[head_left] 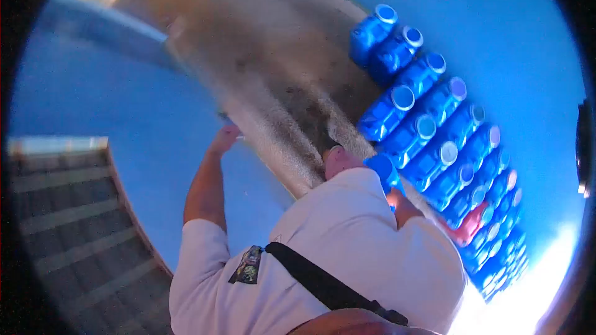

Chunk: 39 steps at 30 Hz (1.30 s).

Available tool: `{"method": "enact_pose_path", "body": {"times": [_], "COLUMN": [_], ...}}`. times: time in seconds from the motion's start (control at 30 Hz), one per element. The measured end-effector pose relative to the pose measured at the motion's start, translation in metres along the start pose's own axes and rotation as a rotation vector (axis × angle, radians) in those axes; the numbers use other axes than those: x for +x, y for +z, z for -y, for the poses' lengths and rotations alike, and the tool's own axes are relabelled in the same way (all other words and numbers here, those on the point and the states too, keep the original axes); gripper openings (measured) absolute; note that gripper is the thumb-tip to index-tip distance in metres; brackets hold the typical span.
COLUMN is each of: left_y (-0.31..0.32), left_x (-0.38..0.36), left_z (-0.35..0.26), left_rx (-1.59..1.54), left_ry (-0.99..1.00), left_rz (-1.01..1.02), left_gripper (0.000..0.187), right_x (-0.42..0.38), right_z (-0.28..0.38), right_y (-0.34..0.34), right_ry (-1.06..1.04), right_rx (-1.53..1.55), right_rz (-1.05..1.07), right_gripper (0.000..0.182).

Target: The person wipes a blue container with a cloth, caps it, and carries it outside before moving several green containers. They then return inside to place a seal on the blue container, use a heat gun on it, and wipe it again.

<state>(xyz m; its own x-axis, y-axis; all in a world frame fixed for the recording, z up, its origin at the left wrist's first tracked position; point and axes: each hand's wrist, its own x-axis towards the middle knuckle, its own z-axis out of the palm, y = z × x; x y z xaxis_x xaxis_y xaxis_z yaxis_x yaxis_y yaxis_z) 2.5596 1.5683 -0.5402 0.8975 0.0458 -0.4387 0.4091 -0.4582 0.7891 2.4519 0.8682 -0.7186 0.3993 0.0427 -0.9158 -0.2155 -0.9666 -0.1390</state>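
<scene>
My left arm reaches out to the left, and my left hand [226, 138] is in the air over the blue wall-like surface. It is small and blurred, so its fingers do not show clearly. A tiny pale spot shows beside it; I cannot make out what it is. On the other side, my right hand [395, 199] is low beside my body, partly hidden by my white shirt. It is against a blue plastic drum [383, 170], fingers seemingly closed on it. This drum stands out from the rows, nearer to me, its lower part hidden.
Rows of blue drums [402, 136] with round lids line the right side, with a red one [470, 226] among them. A rough brown-grey floor strip [261, 62] runs ahead between blue surfaces. Dark slatted panelling [81, 217] is at left; strong light glares at lower right.
</scene>
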Motion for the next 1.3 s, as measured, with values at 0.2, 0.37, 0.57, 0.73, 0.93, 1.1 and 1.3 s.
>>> {"method": "enact_pose_path", "body": {"times": [0.2, 0.37, 0.57, 0.73, 0.93, 1.1, 1.3], "left_y": [-0.138, -0.157, -0.156, -0.147, -0.158, -0.135, -0.061], "left_x": [0.165, 0.221, 0.305, 0.351, 0.385, 0.385, 0.425], "left_z": [0.088, -0.015, -0.06, -0.105, -0.066, -0.093, -0.12], "left_rx": [1.33, 0.371, 0.291, 0.53, 0.621, 0.866, 0.907], "left_ry": [0.506, -0.495, -0.412, -0.271, -0.245, -0.199, -0.133], "left_rz": [0.249, 0.223, 0.45, 0.55, 0.496, 0.571, 0.651], "left_gripper": [0.025, 0.026, 0.029, 0.029, 0.029, 0.03, 0.033], "right_x": [0.055, 0.106, 0.179, 0.227, 0.316, 0.329, 0.234], "right_z": [0.134, 0.201, 0.263, 0.29, 0.266, 0.281, 0.296], "right_y": [-0.068, -0.094, -0.174, -0.234, -0.262, -0.305, -0.29], "right_ry": [-0.086, -0.181, -0.008, 0.113, 0.241, 0.41, 0.398], "right_rx": [0.076, 0.196, 0.522, 0.551, 0.861, 1.243, 1.214], "right_rz": [0.142, -0.034, -0.124, -0.157, -0.344, -0.354, -0.737], "right_gripper": [0.04, 0.035, 0.038, 0.051, 0.061, 0.055, 0.073]}}
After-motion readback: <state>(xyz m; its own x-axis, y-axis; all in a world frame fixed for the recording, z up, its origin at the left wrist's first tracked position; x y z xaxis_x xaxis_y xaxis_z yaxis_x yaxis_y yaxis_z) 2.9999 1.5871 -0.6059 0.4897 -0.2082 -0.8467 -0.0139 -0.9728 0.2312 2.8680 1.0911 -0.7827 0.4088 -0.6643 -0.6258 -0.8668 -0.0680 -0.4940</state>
